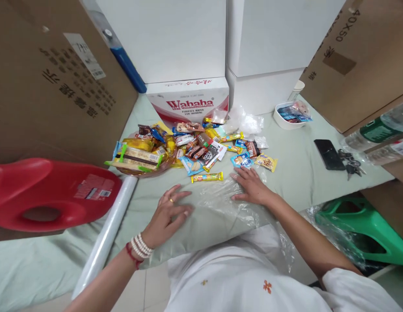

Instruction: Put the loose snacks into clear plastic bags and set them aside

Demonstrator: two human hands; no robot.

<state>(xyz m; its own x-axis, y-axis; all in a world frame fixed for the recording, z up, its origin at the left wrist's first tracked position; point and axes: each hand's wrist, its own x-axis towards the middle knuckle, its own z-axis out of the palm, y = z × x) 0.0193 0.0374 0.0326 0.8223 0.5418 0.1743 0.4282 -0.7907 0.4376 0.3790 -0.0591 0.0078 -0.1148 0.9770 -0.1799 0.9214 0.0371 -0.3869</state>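
Observation:
My left hand [170,213] is open over the green cloth, fingers apart, with a ring and a beaded bracelet on that arm. My right hand [251,187] lies open and flat, touching a clear plastic bag [221,197] spread on the cloth. Just beyond its fingertips are a blue snack packet [242,159] and a yellow snack packet [267,162]. Between the hands, a little farther off, lies a yellow snack bar [207,177]. Behind it is a loose pile of wrapped snacks [201,149]. To the left, a shallow bowl [139,173] is heaped with packets, a long green-edged biscuit pack [136,158] on top.
A Wahaha water carton [191,102] stands at the back. Crumpled clear plastic [247,123] and a white bowl of packets [287,123] are behind right. A phone [329,154], keys [352,165] and bottles [380,128] lie right. A red jug [68,190] and a plastic roll [105,236] flank the left.

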